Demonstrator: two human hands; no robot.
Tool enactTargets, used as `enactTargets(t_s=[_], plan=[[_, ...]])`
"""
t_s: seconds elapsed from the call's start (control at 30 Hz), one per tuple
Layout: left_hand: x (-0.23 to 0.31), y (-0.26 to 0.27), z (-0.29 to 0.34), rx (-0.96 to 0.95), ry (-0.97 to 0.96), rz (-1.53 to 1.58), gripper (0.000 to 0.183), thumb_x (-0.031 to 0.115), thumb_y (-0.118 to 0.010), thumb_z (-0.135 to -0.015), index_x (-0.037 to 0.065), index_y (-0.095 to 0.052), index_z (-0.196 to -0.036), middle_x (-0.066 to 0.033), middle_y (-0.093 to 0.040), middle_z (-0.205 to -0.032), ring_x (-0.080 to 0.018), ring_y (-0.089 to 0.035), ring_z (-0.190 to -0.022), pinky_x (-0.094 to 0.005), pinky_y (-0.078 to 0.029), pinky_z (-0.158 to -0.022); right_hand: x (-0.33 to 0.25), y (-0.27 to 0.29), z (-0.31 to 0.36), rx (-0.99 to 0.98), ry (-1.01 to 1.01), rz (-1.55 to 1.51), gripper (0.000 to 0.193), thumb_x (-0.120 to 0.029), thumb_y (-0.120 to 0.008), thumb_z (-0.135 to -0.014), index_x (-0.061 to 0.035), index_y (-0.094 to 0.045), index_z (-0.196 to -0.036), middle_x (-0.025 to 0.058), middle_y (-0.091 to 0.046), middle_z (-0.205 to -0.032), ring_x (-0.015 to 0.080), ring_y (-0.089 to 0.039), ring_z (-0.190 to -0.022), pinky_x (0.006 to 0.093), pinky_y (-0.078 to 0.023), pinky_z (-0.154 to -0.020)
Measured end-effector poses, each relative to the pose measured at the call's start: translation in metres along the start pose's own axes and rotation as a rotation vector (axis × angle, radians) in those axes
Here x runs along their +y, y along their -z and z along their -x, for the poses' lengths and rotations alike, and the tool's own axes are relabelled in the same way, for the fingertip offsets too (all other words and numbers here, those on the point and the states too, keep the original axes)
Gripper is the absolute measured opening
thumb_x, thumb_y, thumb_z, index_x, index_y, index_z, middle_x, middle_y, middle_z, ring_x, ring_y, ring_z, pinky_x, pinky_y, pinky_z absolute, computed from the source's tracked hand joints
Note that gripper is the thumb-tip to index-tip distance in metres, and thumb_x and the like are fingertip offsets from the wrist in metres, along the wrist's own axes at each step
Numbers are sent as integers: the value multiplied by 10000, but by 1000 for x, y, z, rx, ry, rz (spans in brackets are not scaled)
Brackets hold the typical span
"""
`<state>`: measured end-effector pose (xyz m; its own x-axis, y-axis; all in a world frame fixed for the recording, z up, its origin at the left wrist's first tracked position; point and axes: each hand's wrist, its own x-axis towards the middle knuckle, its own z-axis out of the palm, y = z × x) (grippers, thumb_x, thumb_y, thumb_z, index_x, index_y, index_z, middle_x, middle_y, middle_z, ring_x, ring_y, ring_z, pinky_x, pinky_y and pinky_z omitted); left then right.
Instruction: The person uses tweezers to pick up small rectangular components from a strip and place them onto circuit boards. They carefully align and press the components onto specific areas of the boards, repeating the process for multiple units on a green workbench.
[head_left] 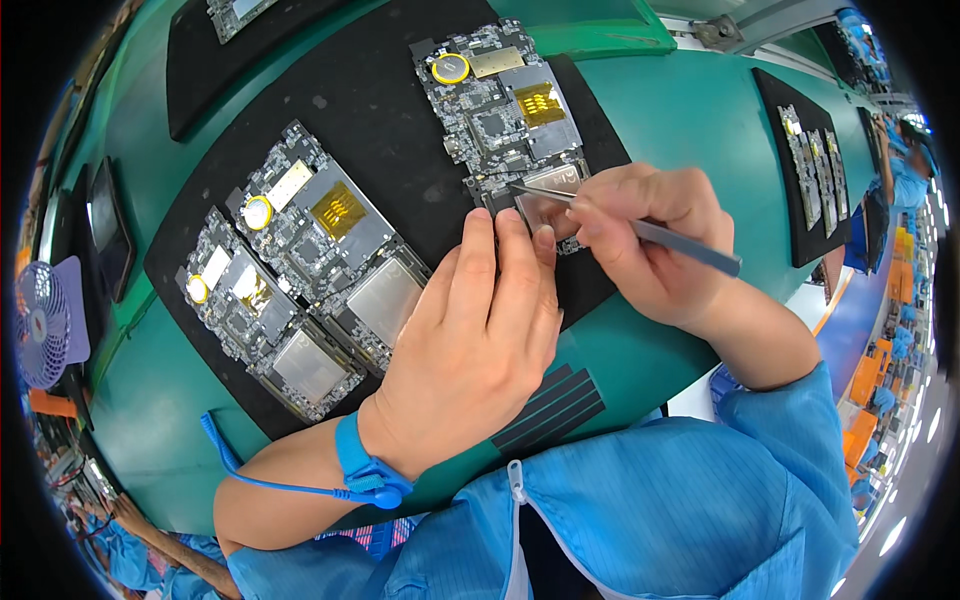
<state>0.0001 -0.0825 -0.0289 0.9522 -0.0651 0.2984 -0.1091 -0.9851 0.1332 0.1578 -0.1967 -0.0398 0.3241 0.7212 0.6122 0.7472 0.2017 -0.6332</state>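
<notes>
A circuit board [490,128] with a yellow-ringed coin cell and a patch of amber tape lies on a black foam mat [375,110]. My right hand [655,230] pinches a pair of metal tweezers [685,247], their tips reaching the board's lower part. My left hand [480,325] lies over the board's lower edge, fingers stretched out and fingertips on or just above it; a blue wrist strap with a cord circles that wrist. Left of it are two similar boards, a middle one [318,240] and a leftmost one [262,310], side by side on the mat. My fingers hide part of the worked board.
A green table mat [660,110] covers the bench. Thin dark strips [550,408] lie near the front edge. More boards rest on a black pad [800,170] at the right. A purple fan [45,320] stands at the far left, and other people sit beyond both sides.
</notes>
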Motion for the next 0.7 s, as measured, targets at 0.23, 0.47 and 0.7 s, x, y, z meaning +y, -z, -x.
enactTargets(t_s=[0.23,0.47,0.7], plan=[[-7,13,6,-14,-57,22,490,148,-679,-703,-82,-575,-1124,-232,-541,-1174,-355,-533,-1081,-385,-473,-879,-24,12,5,131,-371,-418,145,-54,-603,-885,20,-495,-949,88,-626,-756,82,-604,-589,186,-470,-482],[6,25,27,-26,-73,69,508,143,-698,-688,-74,-565,-1127,-233,-511,-1234,-355,-531,-1093,-396,-469,-870,-25,8,8,123,-228,-261,156,-61,-628,-876,16,-507,-936,80,-628,-770,79,-613,-607,189,-476,-491],[-5,7,9,35,31,139,595,166,-717,-671,-65,-527,-1185,-202,-490,-1267,-329,-485,-1137,-397,-441,-914,-3,-5,3,39,157,64,203,-44,-697,-809,16,-522,-891,100,-654,-767,148,-630,-593,234,-482,-478]])
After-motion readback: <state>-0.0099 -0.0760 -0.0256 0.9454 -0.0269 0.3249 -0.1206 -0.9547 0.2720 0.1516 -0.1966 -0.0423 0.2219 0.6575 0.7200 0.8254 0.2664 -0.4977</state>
